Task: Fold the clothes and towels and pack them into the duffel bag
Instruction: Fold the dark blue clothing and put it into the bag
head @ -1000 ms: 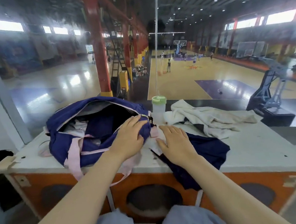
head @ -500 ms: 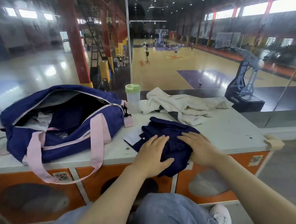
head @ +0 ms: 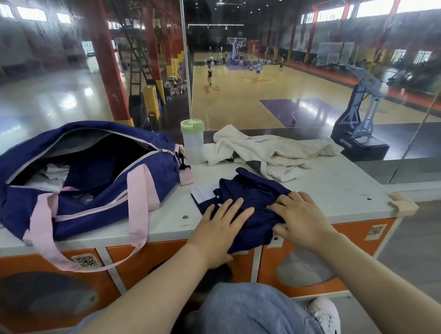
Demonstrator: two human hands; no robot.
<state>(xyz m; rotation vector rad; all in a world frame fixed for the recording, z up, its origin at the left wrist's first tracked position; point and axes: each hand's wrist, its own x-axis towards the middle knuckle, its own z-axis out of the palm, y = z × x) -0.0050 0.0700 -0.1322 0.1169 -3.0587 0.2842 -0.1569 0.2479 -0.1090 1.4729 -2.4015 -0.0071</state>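
1. I have my left hand (head: 220,230) laid flat, fingers spread, on the near-left part of the crumpled navy-blue fabric garment (head: 247,207). It grips nothing; I judge it is there to pin the cloth while a fold is flattened.
2. My right hand (head: 299,218) lies palm down on the garment's near-right edge, fingers spread and slightly bent. It pinches nothing that I can see.
3. The garment sits at the front edge of the white-topped bench with orange front panels (head: 337,190), its near part hanging just over the lip. I judge that placement keeps it within easy reach of both hands.
4. A white patch (head: 203,192) shows at the garment's far-left corner. Whether it is a printed panel or a loose sheet, I cannot tell.
5. The navy-blue duffel bag with pale pink straps (head: 86,185) stands left of the garment, unzipped and gaping, with light and dark cloth already inside. Its open mouth suits direct loading.
6. A rumpled cream towel or garment (head: 266,151) lies unfolded behind the navy one, touching a clear plastic bottle with a green lid (head: 193,141) beside the bag.
7. Judgement: folding is in hand; packing is partly done.
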